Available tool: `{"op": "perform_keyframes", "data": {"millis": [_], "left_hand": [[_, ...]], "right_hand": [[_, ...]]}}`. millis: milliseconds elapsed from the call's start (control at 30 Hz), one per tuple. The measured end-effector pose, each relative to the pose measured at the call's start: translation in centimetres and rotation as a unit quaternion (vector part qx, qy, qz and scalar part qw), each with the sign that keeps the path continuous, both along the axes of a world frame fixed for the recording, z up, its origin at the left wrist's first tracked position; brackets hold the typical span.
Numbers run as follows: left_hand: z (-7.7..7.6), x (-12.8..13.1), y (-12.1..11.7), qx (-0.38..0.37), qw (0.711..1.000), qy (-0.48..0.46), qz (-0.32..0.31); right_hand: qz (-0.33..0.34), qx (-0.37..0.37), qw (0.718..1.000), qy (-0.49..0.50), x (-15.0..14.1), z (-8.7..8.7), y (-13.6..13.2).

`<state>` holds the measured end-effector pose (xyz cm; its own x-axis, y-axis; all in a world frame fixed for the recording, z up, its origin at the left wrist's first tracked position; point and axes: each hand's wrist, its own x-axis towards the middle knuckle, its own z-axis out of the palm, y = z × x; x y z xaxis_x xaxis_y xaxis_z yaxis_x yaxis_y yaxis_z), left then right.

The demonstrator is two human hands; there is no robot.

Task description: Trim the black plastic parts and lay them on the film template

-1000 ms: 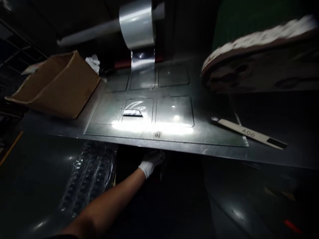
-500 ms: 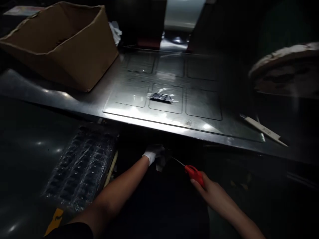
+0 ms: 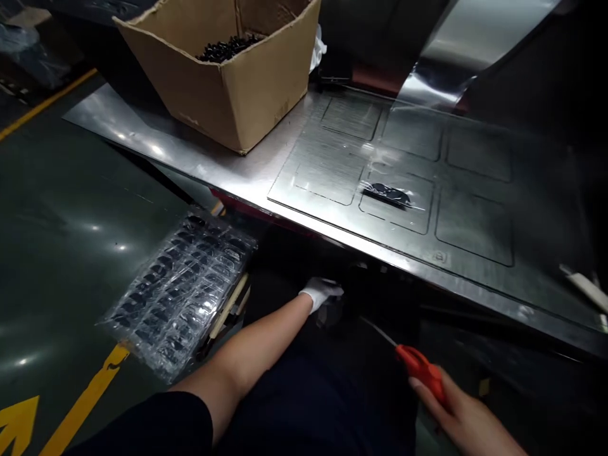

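Under the table edge (image 3: 380, 253), right hand (image 3: 463, 418) grips red-handled tool (image 3: 420, 370); gloved left hand's (image 3: 320, 291) grip unclear.

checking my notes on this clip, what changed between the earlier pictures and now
The right hand has come into view from the lower right, gripping a red-handled tool whose thin metal tip points toward the gloved left hand. The view has swung, so the cardboard box now shows small black parts inside. The left hand stays under the metal table edge; the small bagged part still lies on it.

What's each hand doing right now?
Left hand: gloved, under the metal table; grip cannot be told.
Right hand: closed on a red-handled tool.
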<state>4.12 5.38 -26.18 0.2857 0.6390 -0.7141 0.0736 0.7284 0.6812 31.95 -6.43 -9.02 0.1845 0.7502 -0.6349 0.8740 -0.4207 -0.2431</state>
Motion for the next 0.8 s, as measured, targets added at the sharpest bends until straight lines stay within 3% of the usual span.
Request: {"op": "perform_keyframes", "data": {"millis": [100, 233, 333, 433, 567, 667, 800], "left_hand": [[-0.2, 0.0, 0.1, -0.020, 0.999, -0.021, 0.029], [0.1, 0.2, -0.4, -0.040, 0.998, -0.023, 0.043], [1.3, 0.1, -1.2, -0.042, 0.998, -0.038, 0.035], [2.4, 0.1, -1.7, -0.039, 0.997, -0.052, 0.032], [3.9, 0.4, -1.8, -0.040, 0.995, -0.086, 0.029], [7.0, 0.1, -2.6, -0.040, 0.991, -0.121, 0.028], [13.8, -1.2, -3.8, -0.015, 0.982, -0.179, 0.058]], "right_hand": [[-0.028, -0.080, 0.994, 0.076, -0.6, 1.0, -1.4], [-0.144, -0.021, 0.980, 0.137, 1.5, 2.3, -3.0], [-0.242, 0.053, 0.945, 0.214, 4.7, 3.7, -4.8], [-0.330, 0.173, 0.905, 0.205, 8.1, 5.1, -6.3], [-0.407, 0.398, 0.803, 0.175, 11.2, 5.4, -5.1], [-0.405, 0.483, 0.755, 0.178, 11.4, 3.6, -1.6], [-0.404, 0.451, 0.768, 0.208, 9.1, -0.9, 2.9]]}}
